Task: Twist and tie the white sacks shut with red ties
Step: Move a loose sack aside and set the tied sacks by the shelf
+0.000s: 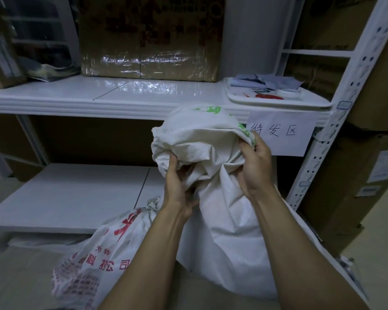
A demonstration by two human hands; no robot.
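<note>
Lower shelf (65, 198): free at L. Held sack (224, 220) fills ctr; printed sack (94, 253) blocks lower L; rack post (316, 153) R.

2 hands (213, 175) around gathered white sack (224, 211) neck

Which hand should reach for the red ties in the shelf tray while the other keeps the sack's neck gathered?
Probably the right hand: the red ties lie in the tray above it on that side, while the left hand grips the white sack at its gathered neck.

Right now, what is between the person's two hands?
In the head view, the bunched neck of the white sack lies between the left hand and the right hand; both grip it.
</note>
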